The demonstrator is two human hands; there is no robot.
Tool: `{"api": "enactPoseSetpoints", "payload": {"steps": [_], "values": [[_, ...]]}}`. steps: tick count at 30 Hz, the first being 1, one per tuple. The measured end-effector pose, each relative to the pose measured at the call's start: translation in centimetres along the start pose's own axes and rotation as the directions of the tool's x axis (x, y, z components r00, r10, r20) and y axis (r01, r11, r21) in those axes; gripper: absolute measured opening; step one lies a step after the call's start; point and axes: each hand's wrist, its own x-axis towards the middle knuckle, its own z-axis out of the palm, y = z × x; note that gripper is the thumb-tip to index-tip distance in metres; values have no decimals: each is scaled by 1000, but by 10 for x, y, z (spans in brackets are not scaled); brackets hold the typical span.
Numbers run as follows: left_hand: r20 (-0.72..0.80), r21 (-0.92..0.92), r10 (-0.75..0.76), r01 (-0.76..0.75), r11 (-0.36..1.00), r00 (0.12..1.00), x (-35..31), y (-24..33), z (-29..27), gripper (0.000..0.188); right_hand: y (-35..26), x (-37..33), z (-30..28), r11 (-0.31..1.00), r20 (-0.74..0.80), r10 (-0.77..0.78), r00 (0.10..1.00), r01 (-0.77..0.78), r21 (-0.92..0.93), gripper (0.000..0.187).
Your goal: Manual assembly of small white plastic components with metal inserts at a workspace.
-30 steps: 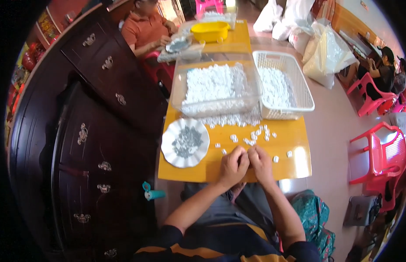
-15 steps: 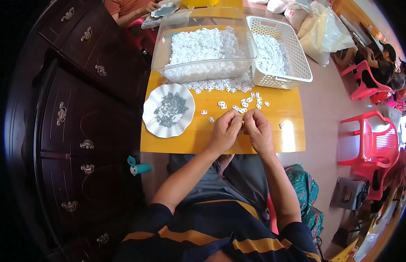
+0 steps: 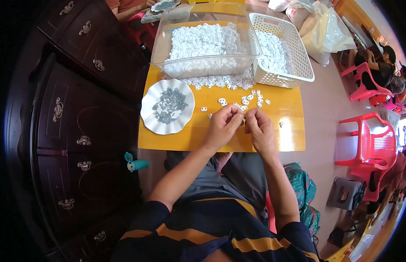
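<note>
Over the front part of the table, my left hand (image 3: 225, 127) and my right hand (image 3: 260, 131) face each other with fingertips almost meeting. Both are closed in a pinch, and what lies between the fingers is too small to make out. Just beyond the fingertips are several small white plastic pieces (image 3: 245, 102), each with two dark holes. To the left of my left hand stands a white wavy-rimmed plate (image 3: 149, 122) with a heap of small grey metal bits (image 3: 170, 105) on it.
A clear plastic bin (image 3: 203, 70) full of white pieces stands at the back of the yellow table (image 3: 185, 142), beside a white perforated basket (image 3: 304, 75) of similar pieces. Dark cabinets (image 3: 96, 131) line the left. A teal bottle (image 3: 136, 164) is below the table; red chairs (image 3: 369, 139) stand right.
My fingertips have drawn slightly apart, the left hand tilting a little. The whole view has shifted slightly; the plate, bin and basket otherwise look unchanged.
</note>
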Motion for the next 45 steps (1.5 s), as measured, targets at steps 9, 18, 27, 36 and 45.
{"api": "enactPoseSetpoints", "payload": {"steps": [9, 18, 27, 36, 45], "values": [[-46, -4, 7, -8, 1000, 999, -2, -1, 6, 5, 8, -2, 11, 991, -160, -104, 982, 88, -104, 22], [-27, 291, 124, -111, 950, 992, 1, -9, 5, 5, -4, 2, 4, 879, -144, -298, 944, 212, -428, 16], [21, 246, 22, -26, 969, 1000, -25, -3, -8, 7, 2, 39, -48, 759, -14, -215, 976, 158, -632, 18], [31, 262, 33, -40, 964, 999, -36, -14, -21, 7, 14, 48, -47, 559, 72, -212, 975, 181, -809, 20], [49, 264, 52, -63, 962, 997, -36, -19, -26, 6, 12, 46, -59, 653, 25, -180, 983, 138, -745, 22]]}}
